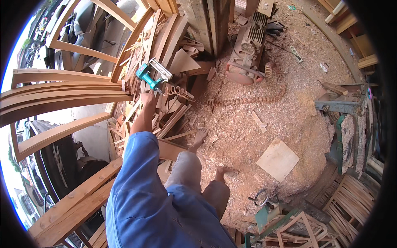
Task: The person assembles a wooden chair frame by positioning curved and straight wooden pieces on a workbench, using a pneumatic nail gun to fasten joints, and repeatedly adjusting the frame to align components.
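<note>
My left hand (147, 98) reaches out to the upper left at the end of a blue sleeve. It is closed on a teal air nail gun (148, 77) with a silver magazine, held over a heap of wood strips and offcuts (167, 108). The gun partly hides my fingers. From it a coiled orange air hose (178, 91) runs down to the sawdust. Beside my hand, on the left, are stacked long wooden frame pieces (66, 96). My right hand is out of view.
A dusty air compressor (247, 51) stands at the far side by a post. Shavings cover the floor around my bare feet (225, 169). A square plywood piece (278, 159) lies to the right, near a metal bench machine (341, 103). Slatted wood pieces (351, 202) are at lower right.
</note>
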